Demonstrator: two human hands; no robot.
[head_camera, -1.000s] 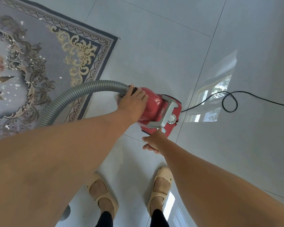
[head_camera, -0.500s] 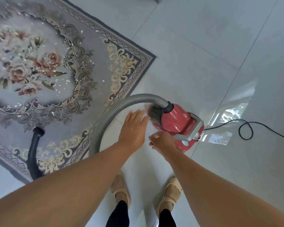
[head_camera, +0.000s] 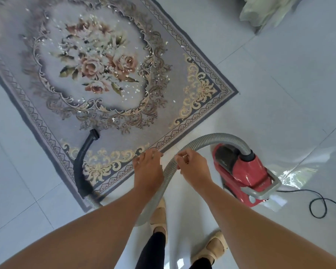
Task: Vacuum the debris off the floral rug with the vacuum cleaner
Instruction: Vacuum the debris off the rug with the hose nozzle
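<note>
The floral rug (head_camera: 184, 61) lies on the tiled floor ahead and to the left, with several white debris flecks (head_camera: 128, 90) scattered over its rose centre. The red vacuum cleaner (head_camera: 246, 171) sits on the tiles at the right. Its grey hose (head_camera: 211, 138) arches left and down between my hands. The black curved nozzle tube (head_camera: 81, 162) lies on the rug's near edge, its open end pointing at the centre. My right hand (head_camera: 194, 168) curls its fingers round the hose. My left hand (head_camera: 146, 168) hovers just left of the hose, fingers straight, holding nothing.
A black power cord (head_camera: 318, 207) loops on the tiles right of the vacuum. A pale bundle of fabric (head_camera: 264, 8) lies at the top right. My feet in beige shoes (head_camera: 159, 214) stand on the tiles under the hose.
Both hands left the red vacuum body. My right hand moved left and took the hose; my left hand drew back beside it. The view swung onto the rug.
</note>
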